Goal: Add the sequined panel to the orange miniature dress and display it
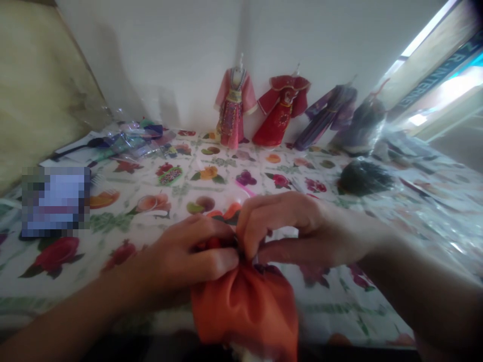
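- The cloth [251,306] is orange and glossy, gathered in folds; it is at the table's [332,309] near edge.
- The left hand [196,251] pinches its gathered top.
- The right hand's [290,226] fingers are narrow there; their hold is blurred.
- A sign [437,75] reads "Z R-INTERNET".

Gathered top of the orange satin cloth [247,309] hidden behind left fingers [215,229] and right fingers [251,229]; can't tell what's pinched there. Pale bit under its hem [245,353] cut off by bottom edge. Left forearm [86,306] and right forearm [415,291] run out of frame. Phone [56,201] screen pixelated. Dark bundle [364,178] in plastic blurred, unidentifiable. Sign [437,75] clipped right.
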Available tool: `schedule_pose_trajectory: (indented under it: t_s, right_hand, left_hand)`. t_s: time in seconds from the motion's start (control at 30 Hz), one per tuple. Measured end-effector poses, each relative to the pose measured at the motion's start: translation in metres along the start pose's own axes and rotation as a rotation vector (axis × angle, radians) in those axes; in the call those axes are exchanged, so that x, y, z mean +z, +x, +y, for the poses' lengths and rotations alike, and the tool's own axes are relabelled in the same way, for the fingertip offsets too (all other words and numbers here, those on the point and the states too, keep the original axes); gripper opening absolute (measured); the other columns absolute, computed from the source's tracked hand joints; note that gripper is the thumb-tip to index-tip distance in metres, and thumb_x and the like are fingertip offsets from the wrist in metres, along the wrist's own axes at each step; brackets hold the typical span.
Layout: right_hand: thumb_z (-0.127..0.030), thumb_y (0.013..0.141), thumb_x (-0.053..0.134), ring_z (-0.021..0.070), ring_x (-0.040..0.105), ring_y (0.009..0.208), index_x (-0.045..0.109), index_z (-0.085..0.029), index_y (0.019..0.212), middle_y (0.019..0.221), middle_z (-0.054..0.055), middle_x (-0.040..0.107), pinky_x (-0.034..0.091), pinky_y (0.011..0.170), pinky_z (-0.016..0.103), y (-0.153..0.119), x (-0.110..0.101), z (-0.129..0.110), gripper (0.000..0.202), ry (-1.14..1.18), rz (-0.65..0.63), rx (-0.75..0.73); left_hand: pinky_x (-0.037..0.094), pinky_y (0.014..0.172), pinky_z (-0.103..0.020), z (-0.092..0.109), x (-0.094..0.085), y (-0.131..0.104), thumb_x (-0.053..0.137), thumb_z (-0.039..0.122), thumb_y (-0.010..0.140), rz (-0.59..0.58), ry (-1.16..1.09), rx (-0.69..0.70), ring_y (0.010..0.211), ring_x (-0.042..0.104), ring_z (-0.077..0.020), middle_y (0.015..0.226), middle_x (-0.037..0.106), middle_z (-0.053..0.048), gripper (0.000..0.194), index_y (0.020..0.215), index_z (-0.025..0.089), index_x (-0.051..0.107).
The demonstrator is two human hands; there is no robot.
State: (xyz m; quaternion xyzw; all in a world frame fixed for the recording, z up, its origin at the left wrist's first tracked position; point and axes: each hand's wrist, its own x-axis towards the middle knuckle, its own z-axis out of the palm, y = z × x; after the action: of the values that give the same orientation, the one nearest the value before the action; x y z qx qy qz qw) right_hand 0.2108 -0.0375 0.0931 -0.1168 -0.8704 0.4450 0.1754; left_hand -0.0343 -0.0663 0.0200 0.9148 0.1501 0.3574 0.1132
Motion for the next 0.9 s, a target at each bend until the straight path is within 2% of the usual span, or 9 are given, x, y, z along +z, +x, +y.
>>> schedule_pose_trajectory:
  t_s: [0.2,0.4,0.63,0.77,0.9]
  right_hand:
    - [-0.012,0.093,0.063,0.0134,0.061,0.091,0.066,-0.014,0.092,0.092,0.006,0.067,0.052,0.085,0.028,0.002,0.0,0.001,0.004,0.011,-0.021,0.003]
    - [-0.014,0.095,0.06,0.0105,0.059,0.082,0.065,-0.01,0.093,0.088,0.005,0.064,0.051,0.077,0.023,0.001,0.0,0.002,0.007,0.045,-0.037,0.038]
    - [-0.016,0.095,0.06,0.0112,0.061,0.082,0.066,-0.009,0.094,0.09,0.006,0.066,0.052,0.076,0.023,0.004,-0.002,0.003,0.009,0.069,-0.07,0.108]
    - [-0.017,0.094,0.061,0.0105,0.06,0.08,0.066,-0.011,0.091,0.088,0.004,0.066,0.052,0.074,0.023,0.006,0.0,0.004,0.008,0.059,-0.064,0.113]
    - [-0.019,0.095,0.061,0.0094,0.059,0.076,0.064,-0.011,0.089,0.085,0.003,0.064,0.05,0.071,0.021,0.006,0.002,0.005,0.011,0.067,-0.063,0.122]
  left_hand:
    - [0.056,0.09,-0.032,0.004,-0.003,0.002,0.056,0.017,0.094,-0.055,-0.014,-0.049,0.098,0.065,-0.0188,0.117,0.064,-0.006,0.018,0.11,0.026,0.057]
    - [0.057,0.094,-0.035,0.004,0.001,0.001,0.057,0.02,0.094,-0.019,-0.003,-0.035,0.099,0.067,-0.0196,0.118,0.066,-0.005,0.016,0.108,0.026,0.06]
    - [0.057,0.095,-0.035,-0.002,0.008,-0.002,0.058,0.02,0.095,0.0,-0.07,-0.062,0.106,0.066,-0.0196,0.117,0.067,-0.006,0.023,0.118,0.024,0.056]
    - [0.058,0.092,-0.033,-0.004,0.011,-0.002,0.059,0.019,0.094,0.007,-0.118,-0.074,0.104,0.066,-0.0178,0.114,0.068,-0.006,0.018,0.111,0.021,0.059]
    - [0.06,0.085,-0.033,-0.004,0.013,0.0,0.059,0.023,0.094,0.062,-0.119,-0.027,0.098,0.066,-0.0177,0.108,0.068,-0.008,0.015,0.108,0.018,0.058]
